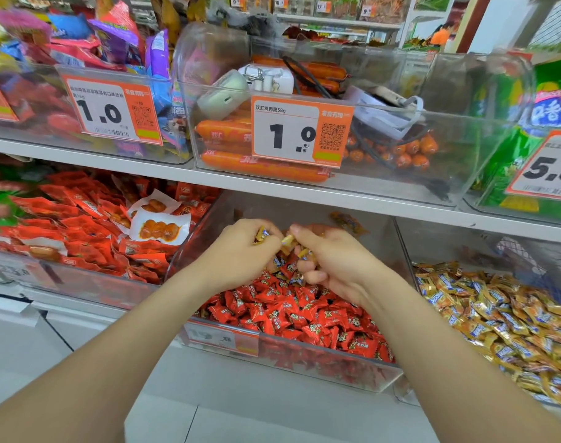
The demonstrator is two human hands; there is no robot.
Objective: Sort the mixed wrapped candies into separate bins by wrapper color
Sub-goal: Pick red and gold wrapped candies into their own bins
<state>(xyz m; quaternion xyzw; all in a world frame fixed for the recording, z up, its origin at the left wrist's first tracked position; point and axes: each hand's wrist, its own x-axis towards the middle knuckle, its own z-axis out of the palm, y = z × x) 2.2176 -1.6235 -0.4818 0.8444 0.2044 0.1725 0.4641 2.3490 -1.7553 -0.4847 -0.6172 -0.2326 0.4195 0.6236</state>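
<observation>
While my left hand [240, 254] and right hand [333, 263] are pinching gold candies [288, 240] above the red-candy bin [221, 338], I'm fearing crowded grips are risking spills.

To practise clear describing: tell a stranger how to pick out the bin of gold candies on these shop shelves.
Start at the white shelf under the sausages and look at the clear bins below it. The gold bin is the rightmost, next to the red-candy bin. It alone holds gold candies with blue labels; the others hold red.
</observation>
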